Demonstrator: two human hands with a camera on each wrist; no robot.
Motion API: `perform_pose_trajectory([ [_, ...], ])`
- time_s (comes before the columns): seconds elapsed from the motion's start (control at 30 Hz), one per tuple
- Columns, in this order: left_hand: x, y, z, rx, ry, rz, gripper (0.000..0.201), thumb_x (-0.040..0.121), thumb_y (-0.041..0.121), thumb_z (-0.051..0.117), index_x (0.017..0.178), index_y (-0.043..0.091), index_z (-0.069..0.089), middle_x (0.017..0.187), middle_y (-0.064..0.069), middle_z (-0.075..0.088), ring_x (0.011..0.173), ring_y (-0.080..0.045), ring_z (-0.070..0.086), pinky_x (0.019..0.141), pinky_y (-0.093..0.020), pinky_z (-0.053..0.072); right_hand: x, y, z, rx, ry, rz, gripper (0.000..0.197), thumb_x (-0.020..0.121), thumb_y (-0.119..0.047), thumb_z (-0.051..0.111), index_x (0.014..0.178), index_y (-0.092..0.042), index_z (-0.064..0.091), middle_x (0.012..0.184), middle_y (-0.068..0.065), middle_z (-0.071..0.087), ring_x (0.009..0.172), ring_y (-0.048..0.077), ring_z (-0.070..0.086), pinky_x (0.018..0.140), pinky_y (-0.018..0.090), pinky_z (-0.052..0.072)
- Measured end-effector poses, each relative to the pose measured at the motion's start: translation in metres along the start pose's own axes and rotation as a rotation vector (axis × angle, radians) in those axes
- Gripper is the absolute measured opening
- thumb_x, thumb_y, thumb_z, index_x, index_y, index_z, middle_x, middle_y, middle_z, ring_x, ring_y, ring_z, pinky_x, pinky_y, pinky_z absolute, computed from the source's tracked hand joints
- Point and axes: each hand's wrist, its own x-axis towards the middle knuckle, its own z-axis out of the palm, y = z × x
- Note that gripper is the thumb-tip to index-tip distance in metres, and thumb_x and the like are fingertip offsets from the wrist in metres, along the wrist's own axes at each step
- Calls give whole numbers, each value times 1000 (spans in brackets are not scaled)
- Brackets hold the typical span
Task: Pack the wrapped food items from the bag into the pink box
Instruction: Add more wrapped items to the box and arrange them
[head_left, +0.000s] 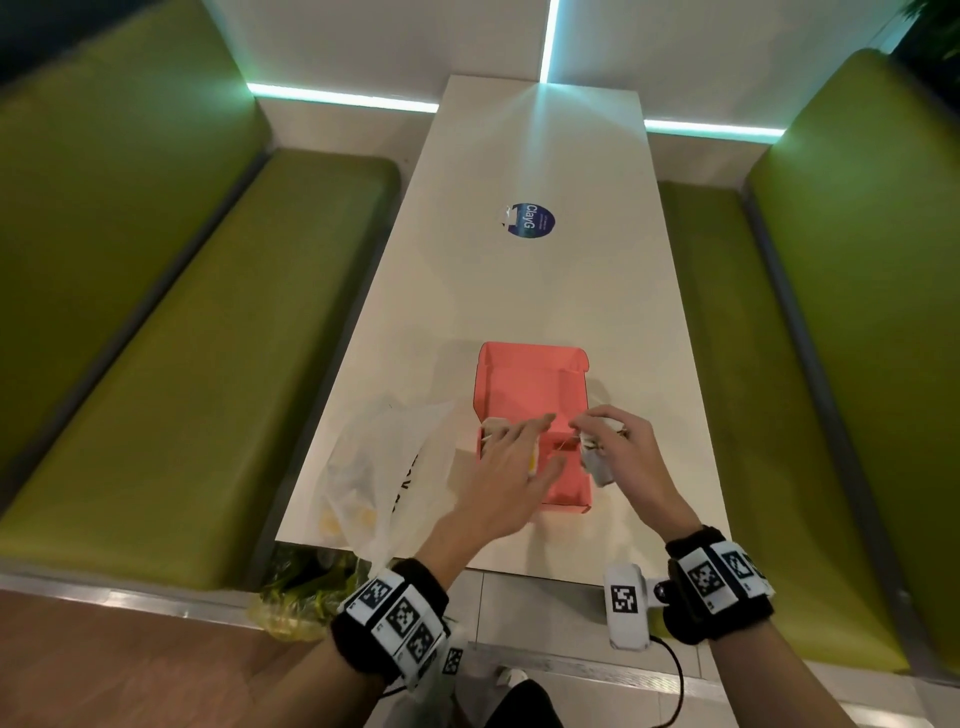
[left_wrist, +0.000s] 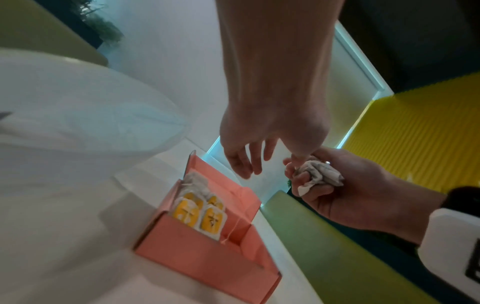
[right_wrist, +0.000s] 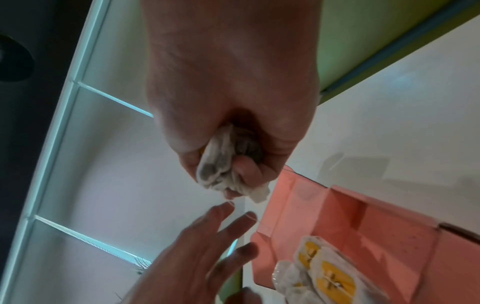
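I noted both wrists banded with black straps carrying square black-and-white markers, forearms reaching out over the near edge of the white bench (head_left: 545, 291). My left hand (head_left: 511, 462) was released, fingers spread and straight, hovering over the near-left part of the pink box (head_left: 563, 499) without gripping anything. My right hand (head_left: 618, 441) was clenched round a crumpled white wrapped item (left_wrist: 318, 173), held above the box's right wall; in the right wrist view the wrapper bulged out between the curled fingers (right_wrist: 246, 170). The left fingertips lay just beside the right hand, and I could not tell whether they touched. The box sat open on the bench, lid flap folded back away from me. Inside, against its left side, stood a row of wrapped packets with yellow faces (left_wrist: 198, 216), packed upright and touching each other; the right part of the box interior showed bare pink card. Just left of the box lay a translucent white plastic bag (head_left: 384, 467), slumped on the bench, with pale yellow shapes visible through it near the bench edge. Farther along the bench I saw a round dark blue sticker (head_left: 532, 221), well apart from the box. Green upholstered seats (head_left: 182, 364) flanked the bench on both sides, and lit teal strips ran along the far wall.
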Motion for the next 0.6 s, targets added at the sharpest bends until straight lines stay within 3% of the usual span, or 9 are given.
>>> perform_pose_trajectory([
  [0.07,7,10,-1,-185,-48,-66,49,101,42,51,144,21,45,131,8,58,115,-4,48,99,-23,38,-2,-7,0,18,-12,-21,18,93,-19,65,86,-4,72,86,20,66,71,25,61,69,36,47],
  [0.13,12,17,-3,-299,-33,-54,28,101,28,56,123,12,63,101,8,69,88,1,60,83,-16,45,-3,-12,0,27,-12,-34,18,93,-19,64,85,-5,72,86,18,66,74,24,61,70,34,47],
  [0.23,12,20,-8,-363,49,-22,13,99,15,59,91,12,70,70,6,67,65,-1,60,69,-18,46,-3,-14,-1,99,2,-5,19,93,-19,65,88,-1,70,82,12,65,71,22,61,63,27,49],
  [0.3,8,24,-15,-378,111,3,16,98,14,60,84,17,68,65,0,65,59,-5,57,63,-16,43,-4,-11,-2,147,7,18,21,94,-18,64,91,2,69,83,13,66,71,22,61,60,27,50],
  [0.37,6,27,-23,-395,131,12,16,98,14,60,83,13,67,65,-3,62,57,-6,54,60,-16,42,-5,-8,-2,196,-7,42,23,95,-18,63,94,5,67,85,14,66,69,24,61,59,28,52],
  [0.5,6,30,-35,-358,168,45,14,99,15,60,90,9,69,75,-5,65,65,-14,55,64,-26,45,-8,-3,3,320,-36,115,26,97,-17,58,101,8,64,88,19,66,69,27,63,56,30,53],
  [0.6,10,35,-40,-322,199,54,16,99,16,59,87,9,67,73,-3,64,62,-9,51,60,-19,42,-9,0,12,379,-77,164,28,98,-21,55,99,5,64,84,21,63,67,27,61,48,29,45],
])
